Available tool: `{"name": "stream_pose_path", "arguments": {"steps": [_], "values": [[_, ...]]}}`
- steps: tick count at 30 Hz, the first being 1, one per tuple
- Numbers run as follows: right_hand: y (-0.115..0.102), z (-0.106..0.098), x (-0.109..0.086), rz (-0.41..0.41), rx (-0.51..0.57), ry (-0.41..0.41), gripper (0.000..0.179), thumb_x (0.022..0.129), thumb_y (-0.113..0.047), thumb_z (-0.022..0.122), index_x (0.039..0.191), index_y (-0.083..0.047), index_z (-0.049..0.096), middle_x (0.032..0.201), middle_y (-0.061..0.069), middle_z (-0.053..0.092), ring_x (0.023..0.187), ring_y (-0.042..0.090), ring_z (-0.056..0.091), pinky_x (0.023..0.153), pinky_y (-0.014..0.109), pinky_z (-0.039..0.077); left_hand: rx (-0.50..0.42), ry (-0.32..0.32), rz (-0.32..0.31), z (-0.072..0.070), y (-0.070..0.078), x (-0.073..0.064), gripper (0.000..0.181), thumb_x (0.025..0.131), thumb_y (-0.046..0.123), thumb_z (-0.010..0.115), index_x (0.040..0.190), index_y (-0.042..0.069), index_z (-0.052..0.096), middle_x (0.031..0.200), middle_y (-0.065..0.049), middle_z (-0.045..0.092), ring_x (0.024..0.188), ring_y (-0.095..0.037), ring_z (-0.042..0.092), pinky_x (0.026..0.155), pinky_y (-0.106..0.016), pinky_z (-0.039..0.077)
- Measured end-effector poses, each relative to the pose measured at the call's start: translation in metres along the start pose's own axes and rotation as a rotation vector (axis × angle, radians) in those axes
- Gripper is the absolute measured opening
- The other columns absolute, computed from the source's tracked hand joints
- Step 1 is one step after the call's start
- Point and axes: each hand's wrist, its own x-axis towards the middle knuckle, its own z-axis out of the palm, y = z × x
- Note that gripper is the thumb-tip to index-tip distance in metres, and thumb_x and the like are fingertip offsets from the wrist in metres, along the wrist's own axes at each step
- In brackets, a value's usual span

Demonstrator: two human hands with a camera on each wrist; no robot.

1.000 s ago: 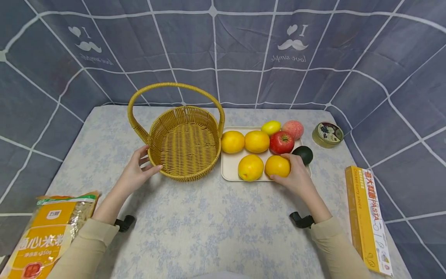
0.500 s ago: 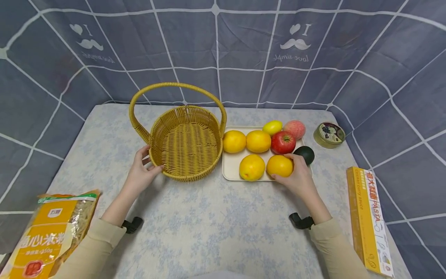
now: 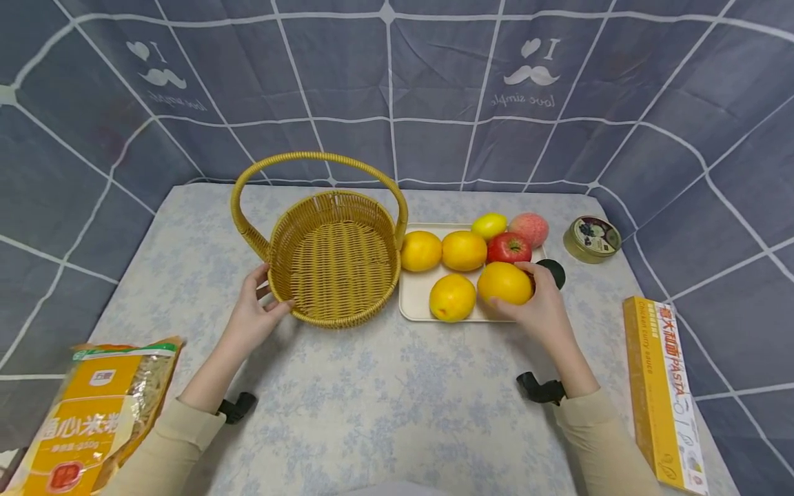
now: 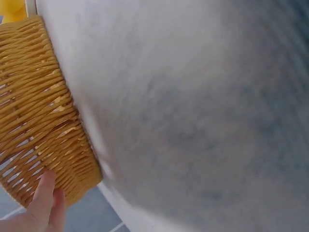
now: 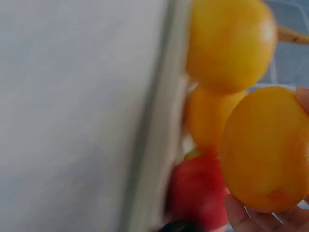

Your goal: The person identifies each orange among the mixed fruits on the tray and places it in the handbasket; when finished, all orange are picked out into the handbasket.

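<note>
My right hand point(image 3: 541, 306) grips a yellow-orange fruit, an orange by its look point(image 3: 505, 283), above the front right of a cream tray point(image 3: 418, 303). In the right wrist view, fingers point(image 5: 241, 217) curl under the orange. My left hand point(image 3: 254, 313) holds the near left side of a round wicker basket point(image 3: 338, 269) with a tall arched handle, thumb at the rim. Fingers point(image 4: 44, 193) press the woven wall in the left wrist view. On the tray lie other yellow fruits point(image 3: 452, 297), a red apple point(image 3: 509, 247), a lemon point(image 3: 489, 225), a peach point(image 3: 529, 228) and a dark green fruit point(image 3: 552, 273).
A round tin point(image 3: 592, 239) stands right of the tray. Along the right edge lies a yellow pasta box point(image 3: 664, 393). A yellow food bag point(image 3: 93, 420) lies at front left. Grey-blue curtain point(image 3: 347, 83) hangs close behind the patterned tabletop point(image 3: 372, 399).
My right hand has lifted the orange up from the tray, and it now overlaps the apple's lower edge. The left hand stays at the basket, which has barely shifted.
</note>
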Motion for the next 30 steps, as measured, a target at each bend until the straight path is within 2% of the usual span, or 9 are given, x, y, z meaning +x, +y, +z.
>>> {"name": "stream_pose_path", "arguments": {"steps": [4, 7, 9, 12, 16, 19, 24, 30], "values": [[-0.032, 0.002, 0.000, -0.048, 0.087, -0.003, 0.079, 0.080, -0.029, 0.081, 0.143, -0.004, 0.041, 0.143, 0.019, 0.043, 0.125, 0.036, 0.046, 0.107, 0.055, 0.040, 0.020, -0.039, 0.012, 0.000, 0.000, -0.002, 0.089, 0.100, 0.017, 0.058, 0.158, 0.008, -0.009, 0.164, -0.017, -0.003, 0.147, -0.041, 0.022, 0.109, -0.045, 0.038], [-0.060, 0.013, 0.004, -0.090, 0.152, -0.061, 0.079, 0.078, -0.031, 0.082, 0.142, -0.007, 0.043, 0.141, 0.015, 0.046, 0.123, 0.031, 0.048, 0.103, 0.051, 0.043, 0.029, -0.046, 0.011, 0.000, 0.000, -0.004, 0.089, 0.100, 0.020, 0.057, 0.158, 0.010, -0.010, 0.165, -0.016, -0.004, 0.147, -0.041, 0.022, 0.109, -0.043, 0.039], [-0.078, 0.026, 0.007, -0.130, 0.190, -0.112, 0.078, 0.077, -0.032, 0.084, 0.142, -0.011, 0.045, 0.139, 0.011, 0.049, 0.122, 0.028, 0.049, 0.101, 0.048, 0.044, 0.031, -0.045, 0.008, 0.000, -0.001, -0.005, 0.089, 0.101, 0.021, 0.057, 0.158, 0.010, -0.010, 0.165, -0.016, -0.003, 0.147, -0.041, 0.022, 0.109, -0.043, 0.039], [-0.104, 0.050, 0.013, -0.191, 0.228, -0.178, 0.075, 0.075, -0.033, 0.085, 0.139, -0.016, 0.049, 0.137, 0.005, 0.052, 0.120, 0.023, 0.051, 0.099, 0.045, 0.046, 0.024, -0.045, 0.005, 0.000, -0.002, -0.005, 0.089, 0.100, 0.021, 0.058, 0.158, 0.012, -0.009, 0.165, -0.015, -0.002, 0.147, -0.041, 0.023, 0.106, -0.031, 0.045], [-0.131, 0.085, 0.022, -0.251, 0.219, -0.255, 0.075, 0.075, -0.036, 0.084, 0.139, -0.019, 0.050, 0.138, 0.002, 0.052, 0.120, 0.022, 0.052, 0.101, 0.045, 0.046, 0.014, -0.049, 0.005, -0.001, -0.002, -0.006, 0.089, 0.100, 0.020, 0.058, 0.159, 0.013, -0.009, 0.165, -0.015, -0.002, 0.147, -0.041, 0.024, 0.097, -0.015, 0.048], [-0.144, 0.111, 0.028, -0.277, 0.201, -0.299, 0.075, 0.076, -0.037, 0.084, 0.140, -0.018, 0.049, 0.139, 0.003, 0.051, 0.121, 0.022, 0.052, 0.102, 0.044, 0.047, 0.021, -0.049, 0.001, -0.002, -0.001, -0.006, 0.089, 0.100, 0.021, 0.057, 0.159, 0.013, -0.009, 0.165, -0.015, -0.003, 0.147, -0.041, 0.023, 0.101, -0.022, 0.048], [-0.158, 0.151, 0.030, -0.281, 0.122, -0.352, 0.076, 0.077, -0.040, 0.082, 0.141, -0.018, 0.049, 0.140, 0.004, 0.052, 0.120, 0.023, 0.055, 0.097, 0.041, 0.051, 0.040, -0.051, -0.003, -0.001, 0.001, -0.006, 0.088, 0.101, 0.022, 0.056, 0.159, 0.014, -0.010, 0.165, -0.014, -0.004, 0.148, -0.041, 0.022, 0.108, -0.041, 0.041], [-0.168, 0.172, 0.030, -0.268, 0.062, -0.388, 0.080, 0.076, -0.039, 0.083, 0.143, -0.015, 0.047, 0.143, 0.008, 0.049, 0.117, 0.023, 0.057, 0.094, 0.041, 0.053, 0.034, -0.051, 0.008, -0.003, 0.000, -0.005, 0.084, 0.103, 0.018, 0.052, 0.159, 0.013, -0.010, 0.165, -0.014, -0.006, 0.149, -0.043, 0.017, 0.112, -0.057, 0.035]]}}
